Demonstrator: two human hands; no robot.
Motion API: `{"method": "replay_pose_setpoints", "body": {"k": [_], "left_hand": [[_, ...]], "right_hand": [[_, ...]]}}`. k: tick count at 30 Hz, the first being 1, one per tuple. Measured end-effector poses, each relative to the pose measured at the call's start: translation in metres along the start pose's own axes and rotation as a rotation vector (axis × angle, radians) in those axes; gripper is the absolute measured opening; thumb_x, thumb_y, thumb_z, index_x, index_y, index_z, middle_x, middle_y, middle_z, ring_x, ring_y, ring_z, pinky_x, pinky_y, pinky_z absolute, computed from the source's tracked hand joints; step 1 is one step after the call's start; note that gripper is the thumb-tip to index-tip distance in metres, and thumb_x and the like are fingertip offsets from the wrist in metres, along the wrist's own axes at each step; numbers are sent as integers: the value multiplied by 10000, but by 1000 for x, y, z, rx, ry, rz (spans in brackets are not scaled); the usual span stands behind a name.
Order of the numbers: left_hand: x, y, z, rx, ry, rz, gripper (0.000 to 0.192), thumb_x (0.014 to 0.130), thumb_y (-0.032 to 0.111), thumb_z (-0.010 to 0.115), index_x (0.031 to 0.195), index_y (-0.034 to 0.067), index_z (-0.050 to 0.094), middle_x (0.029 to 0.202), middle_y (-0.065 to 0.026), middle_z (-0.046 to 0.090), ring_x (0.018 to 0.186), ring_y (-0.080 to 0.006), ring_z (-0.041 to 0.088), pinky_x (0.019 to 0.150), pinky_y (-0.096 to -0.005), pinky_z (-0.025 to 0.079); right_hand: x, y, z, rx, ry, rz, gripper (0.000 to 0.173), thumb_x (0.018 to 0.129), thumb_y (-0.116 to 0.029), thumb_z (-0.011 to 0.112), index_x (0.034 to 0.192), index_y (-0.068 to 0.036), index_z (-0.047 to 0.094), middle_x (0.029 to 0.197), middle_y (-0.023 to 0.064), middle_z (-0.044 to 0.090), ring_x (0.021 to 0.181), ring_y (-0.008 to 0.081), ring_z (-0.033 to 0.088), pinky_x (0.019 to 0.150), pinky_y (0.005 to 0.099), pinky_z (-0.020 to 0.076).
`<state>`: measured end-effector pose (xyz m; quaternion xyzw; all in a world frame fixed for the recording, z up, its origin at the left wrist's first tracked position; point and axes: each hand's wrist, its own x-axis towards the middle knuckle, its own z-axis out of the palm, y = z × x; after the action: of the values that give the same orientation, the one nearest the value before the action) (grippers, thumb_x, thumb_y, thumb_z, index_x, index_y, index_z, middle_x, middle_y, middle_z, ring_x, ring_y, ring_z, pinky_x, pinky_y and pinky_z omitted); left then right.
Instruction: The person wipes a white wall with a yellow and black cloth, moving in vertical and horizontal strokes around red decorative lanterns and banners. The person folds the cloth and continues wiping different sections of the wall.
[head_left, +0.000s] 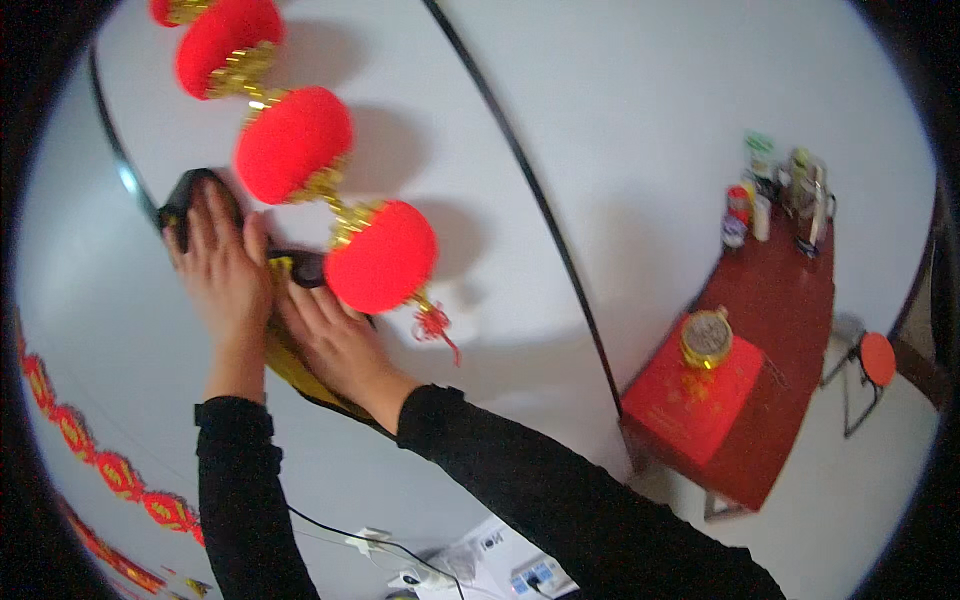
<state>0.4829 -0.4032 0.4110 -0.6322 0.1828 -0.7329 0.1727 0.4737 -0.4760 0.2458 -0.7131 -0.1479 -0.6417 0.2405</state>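
Against the pale wall, my left hand (225, 277) lies with its fingers spread over a black item (196, 184), perhaps a cap or cloth. Close on its right, my right hand (337, 345) rests with extended fingers on a yellow and black item (292, 367) that runs down between the wrists. Whether the two dark parts belong to one object I cannot tell. Red plush lantern balls (382, 256) with gold tinsel hang in a string just above and right of the hands, ending in a red knotted tassel (433, 322). The lowest ball partly hides the item near my right fingertips.
A dark red table (780, 315) at right holds a red box or folder (694, 397), a gold-coloured cup (706, 339) and several bottles. Black strips (525, 165) cross the wall. Red garlands (120, 476) hang lower left. A power strip (536, 577) and cables lie below.
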Motion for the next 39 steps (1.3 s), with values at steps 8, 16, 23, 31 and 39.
{"method": "replay_pose_setpoints", "body": {"k": [8,16,23,31,39], "left_hand": [[-51,46,-18,-57,-160,62,647,1070,405,439,1565,-10,395,1551,-211,487,1383,-377,504,1254,-558,218],[-115,87,-52,-356,-306,70,657,1017,431,527,1502,-12,501,1433,-199,595,1396,-500,404,1239,-599,238],[-192,119,-73,-585,-387,203,628,977,425,604,1453,17,566,1323,-182,637,1327,-401,468,1220,-535,281],[-264,122,-79,-752,-333,383,523,907,376,698,1296,27,681,1115,-185,653,1215,-389,545,1189,-550,349],[-227,77,-83,-574,-463,171,670,904,405,697,1426,-1,587,1310,-249,606,1302,-450,493,1225,-587,272]], "right_hand": [[-66,17,-24,-51,-102,15,514,945,-140,512,1439,-6,553,1595,205,416,1490,357,372,1266,525,210],[-136,21,-63,-169,-352,104,446,942,-176,553,1353,-16,615,1511,205,510,1233,375,550,1138,606,343],[-213,31,-86,-218,-448,128,540,884,-235,687,1356,4,580,1487,203,513,1204,365,562,1119,585,389],[-270,13,-95,-219,-595,208,712,906,-239,674,1507,51,425,1489,297,475,1214,421,560,1072,576,423],[-204,17,-97,-149,-504,65,722,941,-354,675,1525,2,445,1531,214,484,1236,345,569,1107,529,411]]}}
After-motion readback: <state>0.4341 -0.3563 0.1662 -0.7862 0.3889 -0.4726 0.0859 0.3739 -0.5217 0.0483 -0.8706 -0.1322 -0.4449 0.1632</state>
